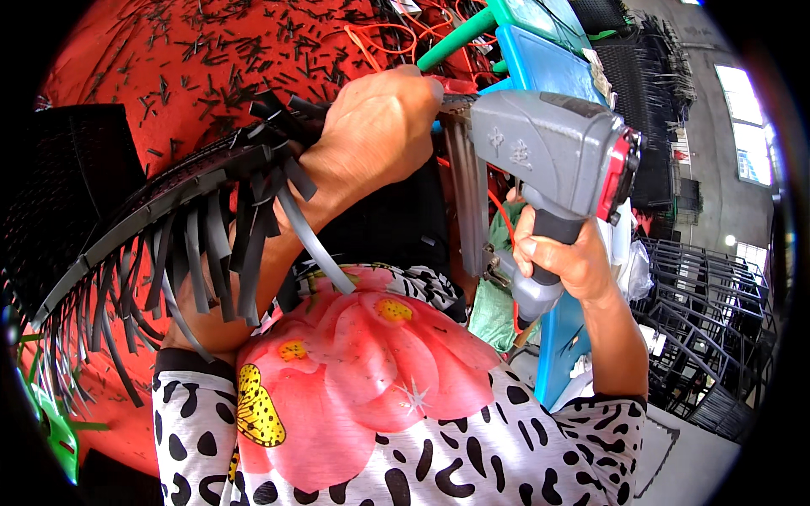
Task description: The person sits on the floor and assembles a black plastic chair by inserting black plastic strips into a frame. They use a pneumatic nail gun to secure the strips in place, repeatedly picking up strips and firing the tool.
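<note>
My right hand [561,253] is wrapped round the black grip of a grey air stapler [548,139] with a red-trimmed end cap. The stapler's nose points left and reaches close to the knuckles of my left hand [384,118]. That hand is closed at the far end of a black woven panel [67,194]; its fingertips and the exact spot they grip are hidden. Along the panel's curved frame edge [160,219], many loose flat black strips [198,253] hang down over my left forearm. One grey strip [312,240] curls toward my patterned shirt.
Short black strip offcuts [211,51] litter the red floor covering [110,59]. An orange hose [380,29] lies near blue and green plastic stools [544,63]. Black metal frames [700,320] are stacked at right, with more woven pieces [645,110] behind. A green stool [55,422] stands lower left.
</note>
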Motion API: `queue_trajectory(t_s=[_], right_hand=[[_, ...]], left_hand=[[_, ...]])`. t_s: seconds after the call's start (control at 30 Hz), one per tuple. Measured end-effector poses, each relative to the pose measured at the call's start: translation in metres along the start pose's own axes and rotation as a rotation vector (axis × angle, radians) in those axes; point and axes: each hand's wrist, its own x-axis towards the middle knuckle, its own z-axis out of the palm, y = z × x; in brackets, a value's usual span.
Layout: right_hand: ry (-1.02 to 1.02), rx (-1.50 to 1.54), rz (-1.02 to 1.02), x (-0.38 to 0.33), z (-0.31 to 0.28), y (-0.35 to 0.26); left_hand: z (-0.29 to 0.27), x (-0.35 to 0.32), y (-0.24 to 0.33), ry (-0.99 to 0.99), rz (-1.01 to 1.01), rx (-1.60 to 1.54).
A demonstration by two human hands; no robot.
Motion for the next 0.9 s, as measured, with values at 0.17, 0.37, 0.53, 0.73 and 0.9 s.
queue_trajectory(t_s=[0.17, 0.37, 0.53, 0.73, 0.9], right_hand=[[-0.023, -0.027, 0.018, 0.004, 0.003, -0.005], [0.127, 0.191, -0.140, -0.001, -0.015, 0.004], [0.205, 0.270, -0.240, 0.002, -0.041, 0.013], [0.286, 0.245, -0.216, 0.021, -0.080, 0.028], [0.332, 0.218, -0.181, 0.055, -0.132, 0.034]], left_hand=[[-0.006, 0.003, -0.003, -0.022, -0.044, 0.003], [-0.006, 0.007, -0.008, -0.040, -0.010, 0.024], [-0.011, 0.006, -0.010, -0.053, -0.020, 0.031], [-0.006, -0.006, -0.007, 0.016, 0.044, 0.034], [-0.015, -0.016, -0.001, -0.028, 0.031, 0.024]])
